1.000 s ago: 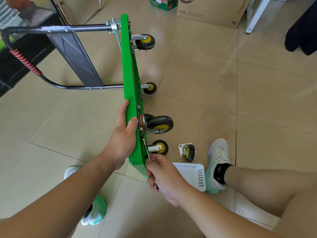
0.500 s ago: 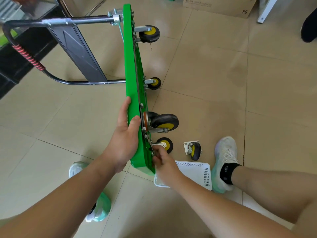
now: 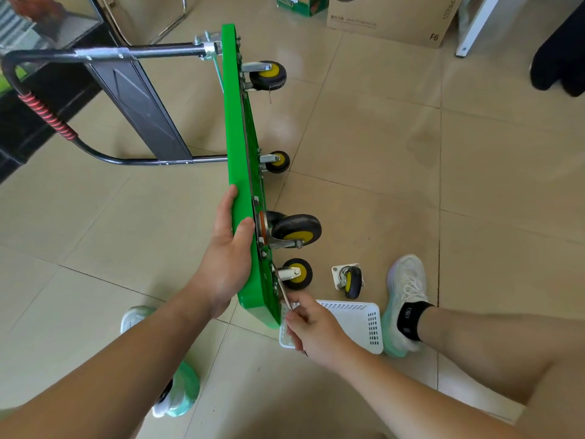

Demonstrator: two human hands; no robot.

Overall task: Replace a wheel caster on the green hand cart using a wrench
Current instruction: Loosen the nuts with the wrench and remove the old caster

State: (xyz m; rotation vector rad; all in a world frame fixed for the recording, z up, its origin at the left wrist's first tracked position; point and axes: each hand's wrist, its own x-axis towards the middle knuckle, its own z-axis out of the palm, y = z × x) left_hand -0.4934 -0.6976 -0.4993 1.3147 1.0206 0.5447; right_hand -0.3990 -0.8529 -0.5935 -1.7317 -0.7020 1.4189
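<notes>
Left hand (image 3: pixel 228 258) clamps cart (image 3: pixel 240 147), right fingers (image 3: pixel 300 309) pinch wrench (image 3: pixel 284 291); I'd keep it square at the caster (image 3: pixel 296 274) while turning.
</notes>
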